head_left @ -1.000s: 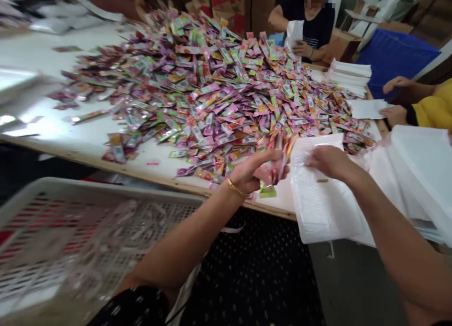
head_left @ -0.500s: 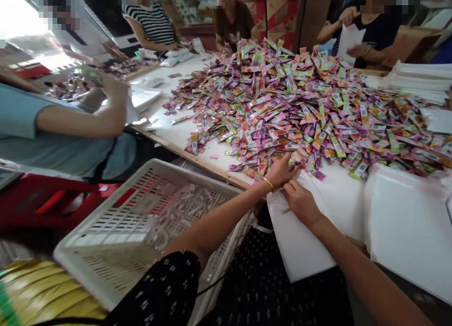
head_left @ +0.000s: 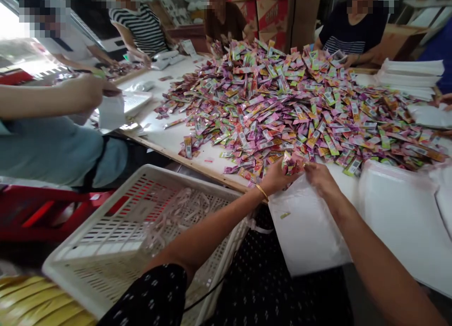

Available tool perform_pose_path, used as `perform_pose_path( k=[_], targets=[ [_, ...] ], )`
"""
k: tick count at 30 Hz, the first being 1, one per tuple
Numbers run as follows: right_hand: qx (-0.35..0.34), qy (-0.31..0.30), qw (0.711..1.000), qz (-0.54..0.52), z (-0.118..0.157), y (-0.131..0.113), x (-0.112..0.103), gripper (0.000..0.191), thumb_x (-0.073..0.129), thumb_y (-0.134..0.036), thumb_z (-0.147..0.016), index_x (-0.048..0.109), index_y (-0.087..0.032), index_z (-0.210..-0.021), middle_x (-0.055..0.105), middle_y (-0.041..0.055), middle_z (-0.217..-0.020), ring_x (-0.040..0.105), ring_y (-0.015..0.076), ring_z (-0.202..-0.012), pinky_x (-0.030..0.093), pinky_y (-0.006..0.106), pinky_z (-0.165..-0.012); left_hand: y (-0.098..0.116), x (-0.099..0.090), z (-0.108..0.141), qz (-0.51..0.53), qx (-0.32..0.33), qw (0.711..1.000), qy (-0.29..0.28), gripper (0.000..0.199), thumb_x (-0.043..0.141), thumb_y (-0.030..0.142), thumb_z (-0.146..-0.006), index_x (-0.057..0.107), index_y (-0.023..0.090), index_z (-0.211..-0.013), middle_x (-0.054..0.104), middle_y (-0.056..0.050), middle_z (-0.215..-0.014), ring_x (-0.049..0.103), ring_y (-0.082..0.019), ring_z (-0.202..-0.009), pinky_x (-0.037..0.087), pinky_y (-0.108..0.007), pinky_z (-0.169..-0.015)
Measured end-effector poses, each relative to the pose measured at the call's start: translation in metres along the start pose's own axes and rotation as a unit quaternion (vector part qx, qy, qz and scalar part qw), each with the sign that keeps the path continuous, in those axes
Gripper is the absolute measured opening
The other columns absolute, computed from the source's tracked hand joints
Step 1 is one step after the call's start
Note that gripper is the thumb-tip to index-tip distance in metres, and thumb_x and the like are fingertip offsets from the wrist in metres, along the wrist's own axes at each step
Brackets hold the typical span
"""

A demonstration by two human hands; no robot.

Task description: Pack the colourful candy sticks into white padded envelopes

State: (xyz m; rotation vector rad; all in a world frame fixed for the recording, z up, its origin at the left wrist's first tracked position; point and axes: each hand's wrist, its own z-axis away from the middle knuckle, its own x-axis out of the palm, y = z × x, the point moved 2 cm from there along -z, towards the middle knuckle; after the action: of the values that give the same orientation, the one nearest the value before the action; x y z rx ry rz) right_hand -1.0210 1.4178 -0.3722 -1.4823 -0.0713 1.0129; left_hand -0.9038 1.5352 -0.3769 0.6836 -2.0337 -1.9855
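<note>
A white plastic bag (head_left: 307, 232) hangs over the table's front edge, its mouth at the top. My right hand (head_left: 319, 178) is closed on the upper right edge of the bag. At the bag's mouth, my left hand (head_left: 277, 178), with a gold bracelet at the wrist, is closed around a few small colourful packets (head_left: 289, 163). Right behind both hands lies a large heap of pink, purple and green packets (head_left: 268, 105) on the white table.
A white perforated basket (head_left: 102, 236) with clear strips inside stands left of my lap. Stacked white bags (head_left: 395, 213) lie at the right. Several people sit around the table; one person's arm (head_left: 52, 98) reaches in from the left. Cartons (head_left: 271, 15) stand behind.
My right hand has moved right and up, and the bag is spread wider. Packets now show more clearly in my left hand. The person at the left has lifted and extended an arm.
</note>
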Motion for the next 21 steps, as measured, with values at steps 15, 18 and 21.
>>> perform_pose_path(
  k=[15, 18, 21],
  targets=[
    [-0.193, 0.137, 0.901, -0.364, 0.047, -0.124, -0.025, 0.035, 0.065, -0.05, -0.078, 0.075, -0.018, -0.09, 0.074, 0.0055, -0.094, 0.067, 0.0244, -0.104, 0.054, 0.042, -0.094, 0.123, -0.053, -0.01, -0.195, 0.175, 0.964, -0.032, 0.037, 0.079, 0.039, -0.07, 0.067, 0.014, -0.095, 0.066, -0.003, -0.079, 0.057, -0.016, -0.072, 0.047, -0.027, -0.072],
    [-0.202, 0.124, 0.9, -0.365, 0.055, -0.127, -0.025, 0.037, 0.062, -0.051, -0.081, 0.075, -0.019, -0.095, 0.074, 0.0061, -0.099, 0.066, 0.025, -0.109, 0.053, 0.043, -0.097, 0.127, -0.056, -0.01, -0.189, 0.206, 0.959, -0.04, 0.05, 0.079, 0.046, -0.071, 0.065, 0.015, -0.107, 0.069, -0.005, -0.095, 0.06, -0.019, -0.085, 0.048, -0.03, -0.081],
    [-0.211, 0.105, 0.904, -0.357, 0.064, -0.128, -0.022, 0.038, 0.058, -0.05, -0.086, 0.074, -0.02, -0.103, 0.074, 0.0069, -0.106, 0.066, 0.0248, -0.112, 0.053, 0.044, -0.098, 0.129, -0.053, -0.013, -0.219, 0.199, 0.95, -0.101, 0.03, 0.066, 0.045, -0.084, 0.068, 0.016, -0.092, 0.067, -0.003, -0.081, 0.06, -0.016, -0.074, 0.047, -0.028, -0.076]
  ],
)
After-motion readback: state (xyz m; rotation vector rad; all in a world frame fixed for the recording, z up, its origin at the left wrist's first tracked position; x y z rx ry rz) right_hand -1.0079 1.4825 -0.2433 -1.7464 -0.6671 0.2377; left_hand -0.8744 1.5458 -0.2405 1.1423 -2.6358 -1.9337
